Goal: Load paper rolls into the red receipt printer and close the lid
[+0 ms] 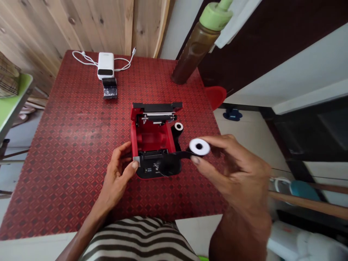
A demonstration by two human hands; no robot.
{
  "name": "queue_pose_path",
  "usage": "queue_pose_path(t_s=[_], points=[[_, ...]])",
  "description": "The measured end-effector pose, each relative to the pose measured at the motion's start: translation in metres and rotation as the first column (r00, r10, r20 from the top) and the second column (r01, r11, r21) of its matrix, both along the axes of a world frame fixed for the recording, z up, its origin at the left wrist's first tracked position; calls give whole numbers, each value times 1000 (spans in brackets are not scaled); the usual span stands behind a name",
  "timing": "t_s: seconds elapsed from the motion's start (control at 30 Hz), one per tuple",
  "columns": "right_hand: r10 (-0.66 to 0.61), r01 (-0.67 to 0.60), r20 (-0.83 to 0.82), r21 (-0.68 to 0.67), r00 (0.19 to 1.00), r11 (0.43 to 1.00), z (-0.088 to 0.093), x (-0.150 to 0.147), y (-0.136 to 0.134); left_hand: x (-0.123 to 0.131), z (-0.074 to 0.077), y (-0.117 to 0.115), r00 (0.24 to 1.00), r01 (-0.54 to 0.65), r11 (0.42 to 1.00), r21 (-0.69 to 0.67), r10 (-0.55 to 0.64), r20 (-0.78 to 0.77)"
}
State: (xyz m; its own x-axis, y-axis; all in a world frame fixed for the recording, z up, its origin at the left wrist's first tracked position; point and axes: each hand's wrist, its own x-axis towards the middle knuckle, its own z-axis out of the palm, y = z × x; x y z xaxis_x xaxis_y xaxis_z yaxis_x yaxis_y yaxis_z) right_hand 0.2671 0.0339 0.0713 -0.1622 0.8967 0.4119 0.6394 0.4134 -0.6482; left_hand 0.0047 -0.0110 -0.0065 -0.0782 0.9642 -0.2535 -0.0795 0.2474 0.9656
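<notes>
The right hand (239, 174) has its grip closed on a paper roll (199, 146), just right of the open printer (154, 141); holding it level seems wise. Left of that grip, the left hand (119, 170) rests unclenched, thumb bracing the printer's corner. Beyond sits a second roll (178, 127).

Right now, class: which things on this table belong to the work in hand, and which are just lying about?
In use: red printer, lid open, touched by the left hand; roll in the right hand; second roll beside the printer.
Lying about: white power bank; brown bottle.
</notes>
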Motion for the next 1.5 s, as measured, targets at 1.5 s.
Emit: queue_pose_path(t_s=[1.5], points=[[-159,110,-155,-287,975,952,-91,14,79,1,0,-2,1000,9,999,36,-9,-11]])
